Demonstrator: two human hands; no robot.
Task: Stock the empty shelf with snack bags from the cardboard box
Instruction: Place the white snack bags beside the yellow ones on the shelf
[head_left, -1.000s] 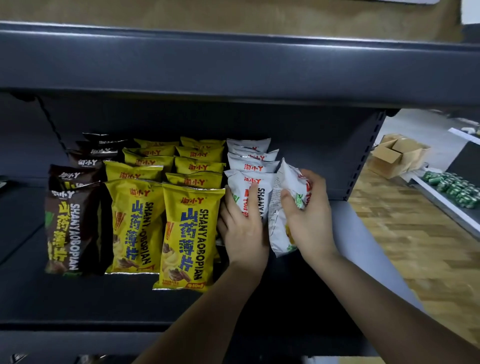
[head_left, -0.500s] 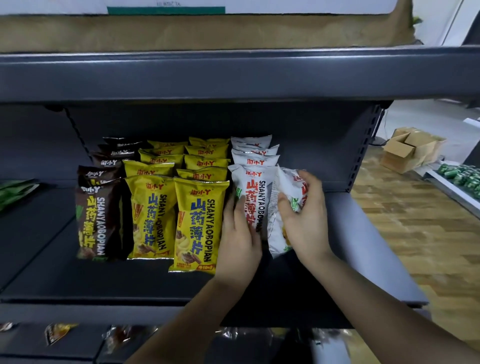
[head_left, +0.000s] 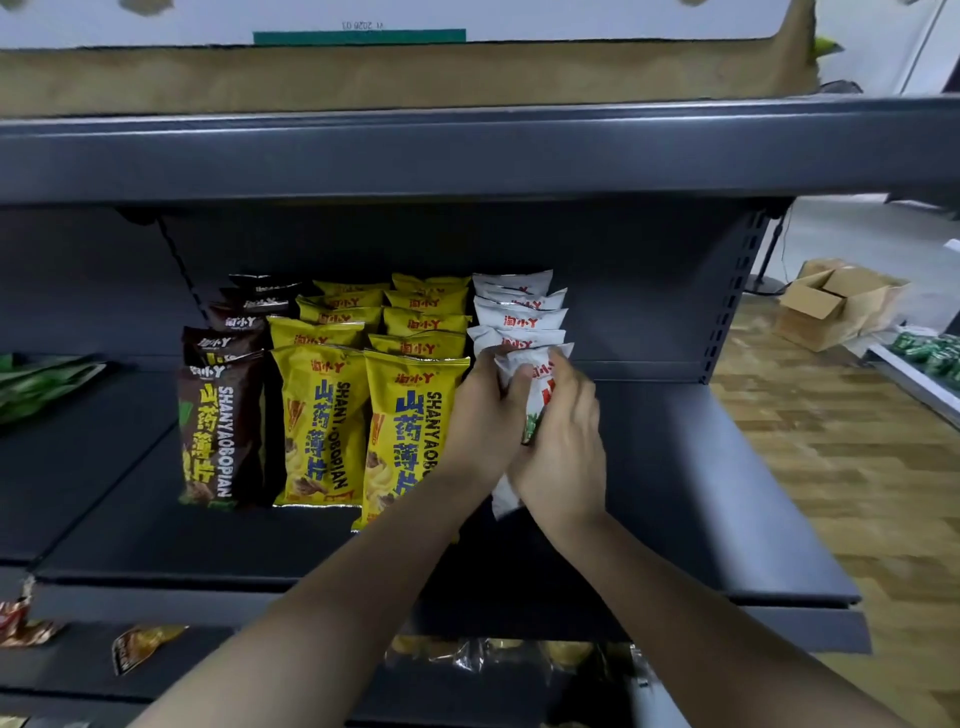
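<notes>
Both hands are at the front of the white row on the shelf. The left hand is wrapped around the left edge of a white snack bag, and the right hand is closed over its right side and lower face, so the bag is pinched between the two palms. It stands roughly upright, just in front of the other white bags and touching the nearest of them, with its bottom seam showing below the right palm, close to the shelf floor.

To seat it well, the person would likely press the bag straight back until it leans on the one behind, square its face to the front edge, and let go one hand at a time so it does not tip forward. Squeezing gently seems wise: the pack looks air-filled and its contents are probably brittle.

The bag is white foil-like plastic with red lettering and a small green patch near the lower part; most of its print is covered by fingers. Beside it stand two rows of yellow bags, then a row of brown bags further left. A cardboard box sits open on the floor, well apart to the right.
</notes>
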